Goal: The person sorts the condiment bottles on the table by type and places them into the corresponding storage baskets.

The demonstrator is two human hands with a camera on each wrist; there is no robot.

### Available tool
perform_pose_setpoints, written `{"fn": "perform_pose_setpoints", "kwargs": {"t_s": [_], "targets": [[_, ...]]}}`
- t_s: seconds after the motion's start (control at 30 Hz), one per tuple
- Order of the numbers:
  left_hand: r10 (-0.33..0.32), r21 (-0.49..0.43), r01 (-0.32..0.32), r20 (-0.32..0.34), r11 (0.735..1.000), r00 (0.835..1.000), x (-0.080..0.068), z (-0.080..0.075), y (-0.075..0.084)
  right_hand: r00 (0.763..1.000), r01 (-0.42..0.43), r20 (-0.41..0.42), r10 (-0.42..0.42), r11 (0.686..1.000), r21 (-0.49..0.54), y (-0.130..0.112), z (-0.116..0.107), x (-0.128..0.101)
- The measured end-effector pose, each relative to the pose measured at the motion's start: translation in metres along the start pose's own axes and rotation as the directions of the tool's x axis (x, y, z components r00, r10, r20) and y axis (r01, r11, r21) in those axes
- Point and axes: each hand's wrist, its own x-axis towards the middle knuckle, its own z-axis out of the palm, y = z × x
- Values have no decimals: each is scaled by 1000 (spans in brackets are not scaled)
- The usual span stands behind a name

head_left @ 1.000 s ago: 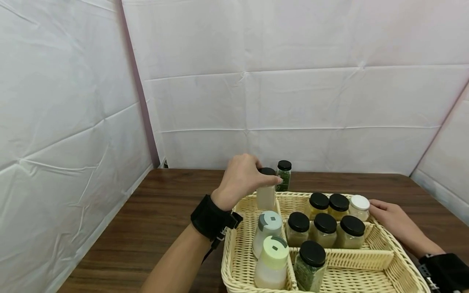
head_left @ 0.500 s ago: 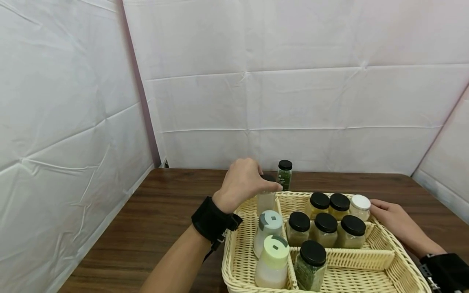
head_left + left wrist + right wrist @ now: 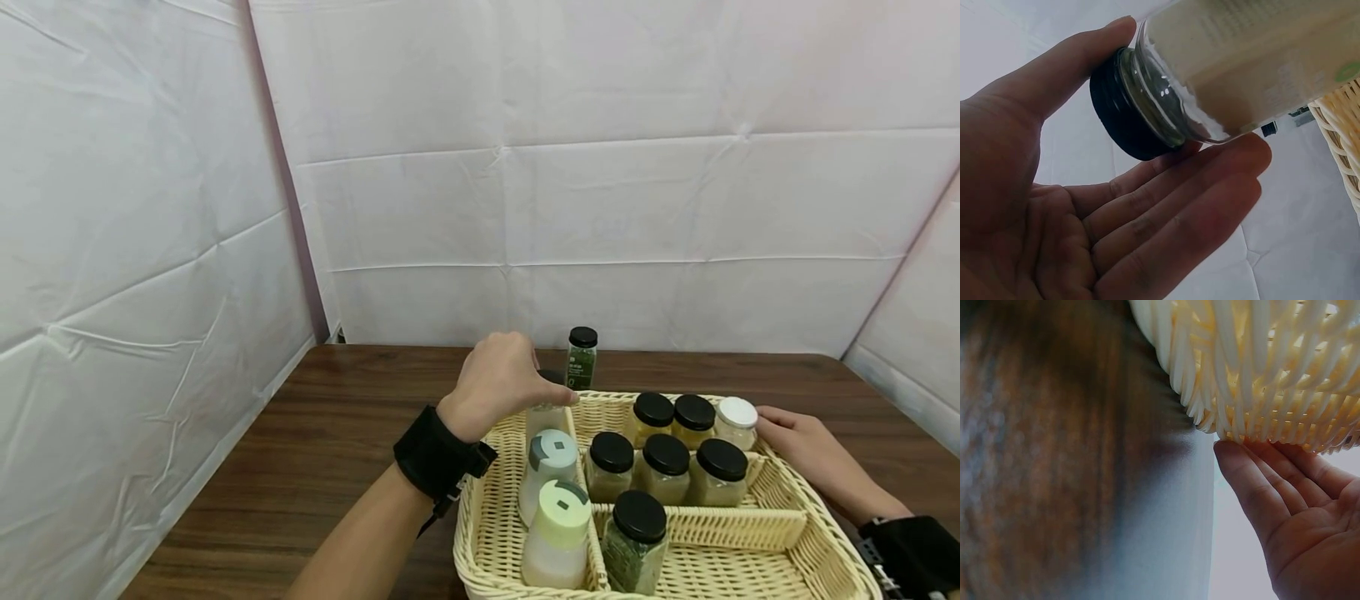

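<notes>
My left hand (image 3: 501, 379) grips the black cap of a pale-powder spice jar (image 3: 545, 414), upright directly beneath it in the wicker basket's (image 3: 480, 508) far-left corner. My right hand (image 3: 806, 454), fingers straight, rests against the basket's right outer wall, farther from the jar.

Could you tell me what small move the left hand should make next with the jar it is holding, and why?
Probably let go. The left hand grips the pale jar by its black lid, and the jar already stands low in the basket's far-left compartment, behind two capped bottles.
</notes>
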Motion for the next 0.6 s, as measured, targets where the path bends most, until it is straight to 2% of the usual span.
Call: {"fn": "perform_pose_setpoints", "kwargs": {"t_s": [0.3, 0.6], "targets": [[-25, 67, 24, 7, 997, 1000, 0, 0, 1, 1000, -4, -3, 4, 1000, 6, 1, 0, 2], [-23, 65, 23, 5, 998, 1000, 0, 1, 0, 1000, 10, -11, -10, 1000, 14, 0, 1, 0]]}}
